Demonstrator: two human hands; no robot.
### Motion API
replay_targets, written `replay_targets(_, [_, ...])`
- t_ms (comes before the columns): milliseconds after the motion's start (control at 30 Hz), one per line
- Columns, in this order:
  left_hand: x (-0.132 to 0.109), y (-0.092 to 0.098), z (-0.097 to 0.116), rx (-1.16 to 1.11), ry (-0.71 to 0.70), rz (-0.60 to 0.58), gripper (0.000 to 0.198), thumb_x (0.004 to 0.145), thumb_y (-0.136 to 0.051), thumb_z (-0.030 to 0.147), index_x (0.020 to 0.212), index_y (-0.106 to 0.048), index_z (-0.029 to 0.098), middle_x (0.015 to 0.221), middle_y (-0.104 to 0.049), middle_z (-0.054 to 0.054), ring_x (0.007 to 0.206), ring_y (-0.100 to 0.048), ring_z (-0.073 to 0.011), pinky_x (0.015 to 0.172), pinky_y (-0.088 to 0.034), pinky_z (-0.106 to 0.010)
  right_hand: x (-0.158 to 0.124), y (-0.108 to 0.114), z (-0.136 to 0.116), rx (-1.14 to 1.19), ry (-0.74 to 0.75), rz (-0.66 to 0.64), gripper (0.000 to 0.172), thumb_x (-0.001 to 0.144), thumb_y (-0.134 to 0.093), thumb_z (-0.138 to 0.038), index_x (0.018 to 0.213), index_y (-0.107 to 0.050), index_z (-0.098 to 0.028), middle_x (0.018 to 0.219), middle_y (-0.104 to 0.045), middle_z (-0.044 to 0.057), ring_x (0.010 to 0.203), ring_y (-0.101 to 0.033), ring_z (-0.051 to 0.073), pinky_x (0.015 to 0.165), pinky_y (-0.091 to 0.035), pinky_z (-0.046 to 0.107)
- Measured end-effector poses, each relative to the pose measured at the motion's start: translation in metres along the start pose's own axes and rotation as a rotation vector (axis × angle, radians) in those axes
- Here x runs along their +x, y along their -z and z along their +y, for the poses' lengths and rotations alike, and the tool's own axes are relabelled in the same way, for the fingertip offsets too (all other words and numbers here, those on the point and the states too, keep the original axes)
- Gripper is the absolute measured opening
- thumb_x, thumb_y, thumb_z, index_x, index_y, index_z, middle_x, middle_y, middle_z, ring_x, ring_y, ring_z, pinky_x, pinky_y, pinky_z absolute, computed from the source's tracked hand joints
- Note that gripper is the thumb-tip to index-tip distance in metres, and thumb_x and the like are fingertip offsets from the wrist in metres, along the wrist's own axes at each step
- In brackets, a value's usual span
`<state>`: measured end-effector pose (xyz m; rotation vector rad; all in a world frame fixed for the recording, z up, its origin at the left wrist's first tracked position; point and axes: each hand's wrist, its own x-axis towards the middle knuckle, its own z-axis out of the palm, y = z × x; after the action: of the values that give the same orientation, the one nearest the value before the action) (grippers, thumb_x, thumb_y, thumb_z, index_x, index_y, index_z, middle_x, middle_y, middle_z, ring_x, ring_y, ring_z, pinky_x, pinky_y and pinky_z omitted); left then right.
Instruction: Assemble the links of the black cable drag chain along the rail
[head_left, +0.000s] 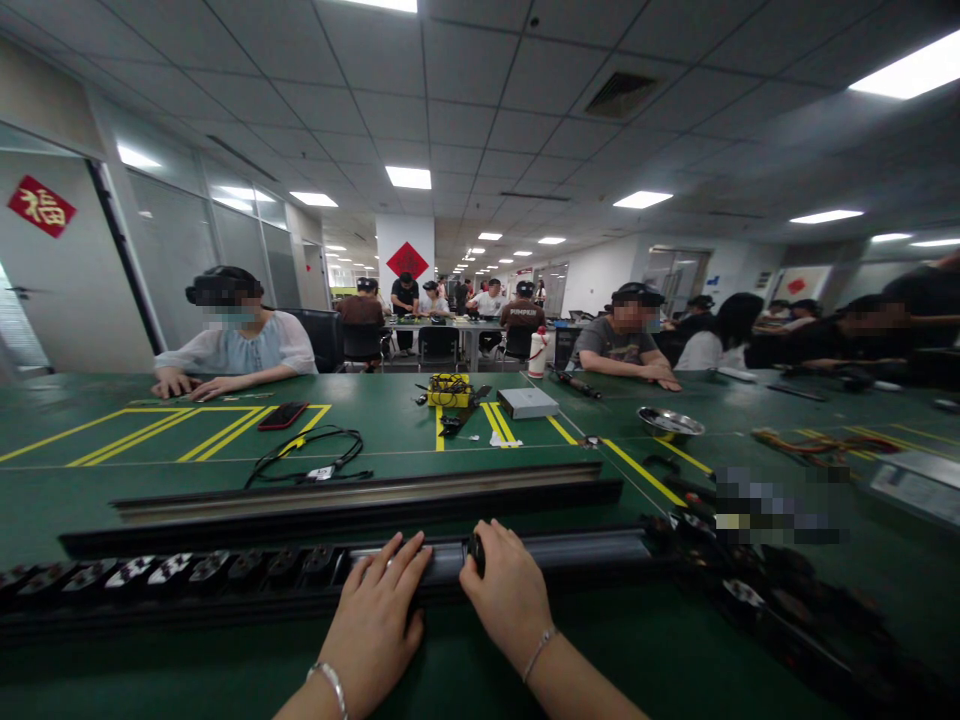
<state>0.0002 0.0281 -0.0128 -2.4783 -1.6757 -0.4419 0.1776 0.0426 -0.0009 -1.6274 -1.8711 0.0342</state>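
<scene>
While the long black rail (570,550) lies along the near edge of the green table (525,460), the left hand (375,620) rests flat on it, gripping nothing, and the right hand (502,590) pinches a small black part (475,552) against it; a second rail (360,500) lies just behind

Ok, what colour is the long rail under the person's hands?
The rail is black, with a dull grey sheen on top; seen in the head view.

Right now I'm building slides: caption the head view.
Left hand and right hand rest on a black rail atop green table.
</scene>
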Motion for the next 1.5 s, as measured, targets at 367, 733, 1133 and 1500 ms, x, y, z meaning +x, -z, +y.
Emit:
replay_targets(367, [0.0001, -0.0029, -0.0014, -0.014, -0.016, 0.021, 0.060, 0.070, -0.042, 0.014, 0.128, -0.039, 0.029, 0.138, -0.038, 0.002, 0.128, -0.029, -0.0215, 0.101, -0.026, -0.043, 0.0003, -0.0007, 0.0005, 0.002, -0.008, 0.014, 0.034, 0.073, -0.044, -0.019, 0.103, -0.059, -0.014, 0.107, -0.062, 0.009, 0.110, -0.049, 0.019, 0.099, -0.028, 0.029])
replay_targets(733, [-0.0007, -0.0030, -0.0014, -0.003, -0.023, 0.030, 0.060, 0.069, -0.043, 0.013, 0.127, -0.040, 0.030, 0.138, -0.037, 0.003, 0.128, -0.029, -0.0210, 0.100, -0.026, -0.042, 0.0002, -0.0018, 0.0013, -0.009, 0.001, 0.011, 0.036, 0.072, -0.044, -0.018, 0.105, -0.059, -0.013, 0.108, -0.061, 0.010, 0.110, -0.050, 0.020, 0.099, -0.030, 0.030])
replay_targets(1133, [0.0008, 0.0009, -0.0001, 0.002, -0.009, 0.002, 0.060, 0.069, -0.042, 0.014, 0.128, -0.039, 0.030, 0.139, -0.036, 0.003, 0.128, -0.029, -0.0211, 0.100, -0.027, -0.042, 0.0003, 0.0026, 0.0003, -0.021, 0.000, 0.012, 0.030, 0.073, -0.044, -0.019, 0.098, -0.060, -0.016, 0.102, -0.063, 0.008, 0.107, -0.051, 0.019, 0.096, -0.031, 0.028])
replay_targets(1500, [-0.0004, 0.0009, -0.0003, -0.004, -0.007, 0.001, 0.061, 0.069, -0.042, 0.014, 0.128, -0.039, 0.029, 0.139, -0.036, 0.003, 0.128, -0.028, -0.0212, 0.101, -0.026, -0.042, 0.0007, 0.0030, 0.0004, -0.016, 0.004, 0.008, 0.028, 0.072, -0.046, -0.020, 0.096, -0.059, -0.018, 0.096, -0.063, 0.006, 0.098, -0.054, 0.018, 0.096, -0.028, 0.031])
